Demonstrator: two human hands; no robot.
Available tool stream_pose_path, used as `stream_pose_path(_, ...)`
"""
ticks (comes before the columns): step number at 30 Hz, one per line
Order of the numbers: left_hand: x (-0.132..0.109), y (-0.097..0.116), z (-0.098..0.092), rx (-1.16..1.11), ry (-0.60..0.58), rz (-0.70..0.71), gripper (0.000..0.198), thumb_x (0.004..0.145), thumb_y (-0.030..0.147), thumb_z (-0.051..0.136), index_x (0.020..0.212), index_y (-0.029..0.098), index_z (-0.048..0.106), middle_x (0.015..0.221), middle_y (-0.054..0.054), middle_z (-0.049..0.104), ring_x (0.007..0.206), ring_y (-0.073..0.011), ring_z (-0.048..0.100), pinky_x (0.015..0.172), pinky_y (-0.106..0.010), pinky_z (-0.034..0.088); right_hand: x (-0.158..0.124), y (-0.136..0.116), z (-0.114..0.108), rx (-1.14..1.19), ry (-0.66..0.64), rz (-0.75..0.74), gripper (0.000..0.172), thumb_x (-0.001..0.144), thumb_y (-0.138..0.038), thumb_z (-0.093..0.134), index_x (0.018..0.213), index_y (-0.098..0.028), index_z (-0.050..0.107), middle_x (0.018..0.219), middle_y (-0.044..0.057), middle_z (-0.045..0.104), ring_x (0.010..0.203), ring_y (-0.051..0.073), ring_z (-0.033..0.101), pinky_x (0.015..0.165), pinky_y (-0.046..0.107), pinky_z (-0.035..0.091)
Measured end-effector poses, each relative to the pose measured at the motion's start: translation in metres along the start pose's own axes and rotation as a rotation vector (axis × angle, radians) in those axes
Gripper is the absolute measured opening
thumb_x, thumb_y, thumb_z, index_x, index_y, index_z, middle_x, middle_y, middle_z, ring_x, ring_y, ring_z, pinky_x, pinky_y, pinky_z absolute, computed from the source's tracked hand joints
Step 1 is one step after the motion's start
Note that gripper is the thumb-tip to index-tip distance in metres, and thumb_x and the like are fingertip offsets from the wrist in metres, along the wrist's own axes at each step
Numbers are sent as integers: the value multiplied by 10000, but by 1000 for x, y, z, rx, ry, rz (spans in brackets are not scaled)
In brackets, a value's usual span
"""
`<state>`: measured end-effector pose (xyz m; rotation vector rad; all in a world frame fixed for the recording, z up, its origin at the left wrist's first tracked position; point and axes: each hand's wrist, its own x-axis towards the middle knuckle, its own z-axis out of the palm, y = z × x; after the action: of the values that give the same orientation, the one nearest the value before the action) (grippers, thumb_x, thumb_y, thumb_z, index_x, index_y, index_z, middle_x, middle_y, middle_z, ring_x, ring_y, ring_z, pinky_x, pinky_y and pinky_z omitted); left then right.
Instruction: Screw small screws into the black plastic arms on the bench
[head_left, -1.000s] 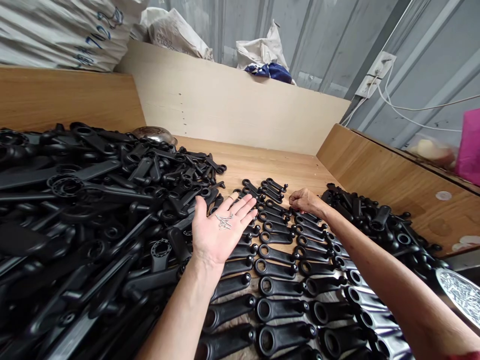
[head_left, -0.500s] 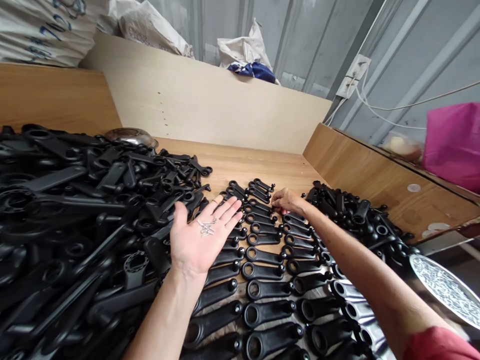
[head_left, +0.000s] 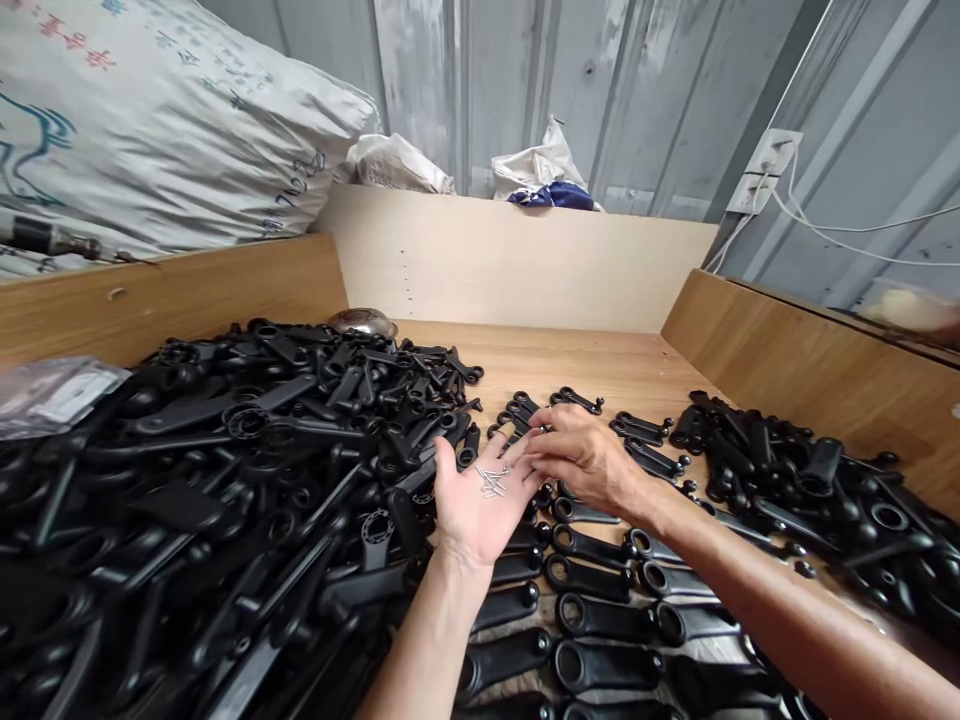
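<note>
Wooden walls box the desk [head_left: 600, 365] in on the left, far and right sides, and the only bare wood showing is a strip at the far middle, well beyond the hands. To the left a big loose heap of black handles [head_left: 225, 480] rises high and runs out of the near-left corner; another pile [head_left: 810, 490] crowds the right wall. Between them, rows of handles [head_left: 600, 600] lie flat, side by side, running toward the near edge. Above those rows the left hand [head_left: 480, 500] sits palm up, fingers spread flat, with a small cluster of silver screws [head_left: 491, 480] lying loose in the palm. The right hand [head_left: 577, 460] comes in from the right, its fingers [head_left: 536, 450] drawn together just beside the screws, over the left fingertips; whether they pinch a screw is too small to tell. A steel bowl [head_left: 364, 322] peeks out behind the heap, mostly hidden. A clear bag [head_left: 52, 392] at the left edge is blurred.
</note>
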<state>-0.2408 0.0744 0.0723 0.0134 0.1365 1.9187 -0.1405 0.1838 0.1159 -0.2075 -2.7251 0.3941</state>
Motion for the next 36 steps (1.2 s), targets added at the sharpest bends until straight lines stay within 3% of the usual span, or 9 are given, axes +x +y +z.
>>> stream_pose_path(4, -3, -1, 4, -55, -70, -49, 732, 835, 657, 310, 1105, 4, 504, 854, -139, 576, 655, -149, 533, 580, -259, 479, 6, -10, 12, -40, 26, -235, 173, 837, -124, 532, 823, -166, 699, 1024, 79, 603, 945, 208, 493, 852, 347, 391)
stream_pose_path(15, -1, -2, 4, -81, -47, -49, 681, 863, 633, 257, 997, 26, 534, 853, -121, 585, 686, -150, 558, 575, -240, 487, 18, -6, 16, 45, -44, -203, 86, 756, -80, 598, 700, -123, 648, 985, 99, 622, 953, 228, 482, 866, 374, 377)
stream_pose_path(18, 0, -4, 2, -50, -26, -59, 670, 859, 632, 270, 1012, 32, 527, 808, -116, 581, 650, -160, 566, 597, -282, 511, 18, -7, 8, 117, -67, -130, 88, 734, -73, 583, 666, -120, 613, 924, 87, 629, 887, 202, 510, 843, 361, 390)
stream_pose_path(21, 1, -6, -1, -10, 6, -69, 731, 830, 657, 308, 1142, 14, 463, 945, -215, 585, 833, -293, 616, 732, -438, 528, 16, -3, -8, 238, -69, 5, 105, 724, -65, 520, 693, -126, 600, 728, 30, 605, 699, 135, 525, 695, 278, 431)
stream_pose_path(23, 2, -6, -1, 23, 28, -64, 786, 814, 676, 316, 1238, 17, 385, 1118, -299, 521, 1027, -395, 556, 794, -510, 505, 13, 3, -21, 336, -66, 104, 91, 706, -94, 514, 689, -127, 598, 644, 3, 576, 611, 109, 511, 593, 229, 425)
stream_pose_path(25, 2, -6, -1, 56, 55, -51, 831, 811, 684, 299, 1313, 22, 292, 1217, -340, 446, 1111, -441, 489, 806, -536, 496, 9, 14, -33, 420, -53, 198, 62, 683, -148, 540, 657, -125, 591, 601, -6, 560, 565, 101, 501, 538, 211, 416)
stream_pose_path(30, 2, -2, 2, 97, 76, -31, 852, 833, 667, 236, 1374, 12, 174, 1252, -366, 405, 1134, -465, 445, 788, -547, 502, -8, 56, -44, 462, 20, 405, 144, 626, -151, 563, 751, -130, 632, 563, -31, 548, 502, 92, 480, 503, 211, 404)
stream_pose_path(36, 2, -1, 2, 116, 93, -7, 852, 838, 660, 238, 1384, 11, 157, 1260, -368, 400, 1146, -454, 434, 788, -534, 506, -25, 109, -19, 277, 24, 561, 64, 688, -74, 608, 684, -121, 651, 653, -6, 625, 661, 135, 576, 667, 261, 452)
